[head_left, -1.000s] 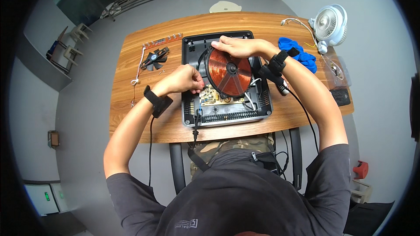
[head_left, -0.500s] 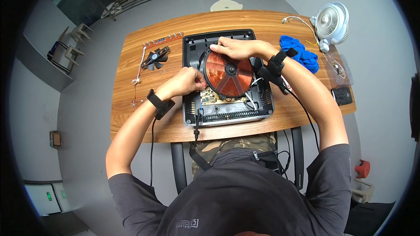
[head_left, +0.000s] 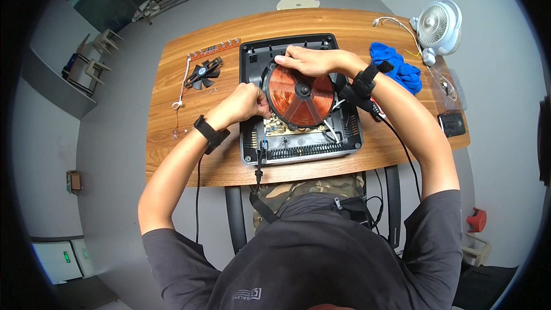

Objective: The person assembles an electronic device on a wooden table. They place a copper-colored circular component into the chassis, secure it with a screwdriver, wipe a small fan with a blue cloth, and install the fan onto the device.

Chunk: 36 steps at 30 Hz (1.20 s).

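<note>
An induction cooker's open black housing (head_left: 348,138) lies on the table in front of me. Inside it, a round copper induction coil (head_left: 285,89) on a dark frame sits tilted over a circuit board (head_left: 279,131), hiding much of the board. My right hand (head_left: 313,62) is closed over the coil's far rim, thumb toward the left. At the coil's near left edge, my left hand (head_left: 252,103) has its fingers pinched together just above the board. What lies between those fingertips is hidden. White leads (head_left: 331,131) run from the coil's right side down to the board.
Left of the housing lie a black fan (head_left: 204,73), a narrow circuit strip (head_left: 215,49) with a white cable and some small screws. To the right are a blue cloth (head_left: 396,68), a white desk fan (head_left: 439,26) and a clear plastic box (head_left: 450,89). A power cord (head_left: 258,175) hangs off the near edge.
The view has shifted slightly. Both hands stay at the coil, with the left fingers still pinched at its edge.
</note>
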Available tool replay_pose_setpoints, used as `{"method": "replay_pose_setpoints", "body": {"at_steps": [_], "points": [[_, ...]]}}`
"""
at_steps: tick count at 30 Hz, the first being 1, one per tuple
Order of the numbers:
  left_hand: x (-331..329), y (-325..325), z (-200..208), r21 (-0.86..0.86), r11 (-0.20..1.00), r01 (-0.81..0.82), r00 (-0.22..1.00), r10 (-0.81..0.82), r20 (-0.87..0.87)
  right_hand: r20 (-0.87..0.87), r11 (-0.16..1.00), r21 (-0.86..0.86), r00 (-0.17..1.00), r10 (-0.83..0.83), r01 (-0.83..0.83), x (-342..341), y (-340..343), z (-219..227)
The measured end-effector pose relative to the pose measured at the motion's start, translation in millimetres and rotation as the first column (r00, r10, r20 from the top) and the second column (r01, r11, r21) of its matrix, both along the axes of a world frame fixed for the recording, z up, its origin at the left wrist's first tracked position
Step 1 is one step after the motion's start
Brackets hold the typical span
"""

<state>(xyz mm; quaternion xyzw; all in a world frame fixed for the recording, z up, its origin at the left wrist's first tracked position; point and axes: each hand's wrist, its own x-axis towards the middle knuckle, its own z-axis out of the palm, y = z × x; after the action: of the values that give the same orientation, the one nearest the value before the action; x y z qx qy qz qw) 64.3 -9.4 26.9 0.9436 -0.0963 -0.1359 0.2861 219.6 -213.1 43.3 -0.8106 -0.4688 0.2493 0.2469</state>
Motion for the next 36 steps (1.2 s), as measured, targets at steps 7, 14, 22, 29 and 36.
{"method": "replay_pose_setpoints", "body": {"at_steps": [7,14,22,29,36], "points": [[0,-1,-1,0.066,0.998,-0.021,0.998,0.017,0.068,-0.023,1.000,-0.010,1.000,0.021,-0.022,5,3,-9],[5,14,17,-0.325,0.933,-0.155,0.968,0.077,-0.240,-0.038,0.994,-0.103,0.999,0.032,-0.036,3,4,1],[4,0,-3,-0.292,0.920,-0.262,0.952,0.197,-0.233,0.098,0.998,-0.035,0.993,0.058,-0.055,3,-7,-8],[3,-3,-6,-0.417,0.837,-0.355,0.921,0.236,-0.310,0.081,0.989,0.016,0.986,0.145,-0.147,5,-8,-1],[-13,5,5,-0.436,0.829,-0.349,0.898,0.162,-0.410,0.024,0.982,-0.061,0.983,0.182,-0.181,-10,2,10]]}}
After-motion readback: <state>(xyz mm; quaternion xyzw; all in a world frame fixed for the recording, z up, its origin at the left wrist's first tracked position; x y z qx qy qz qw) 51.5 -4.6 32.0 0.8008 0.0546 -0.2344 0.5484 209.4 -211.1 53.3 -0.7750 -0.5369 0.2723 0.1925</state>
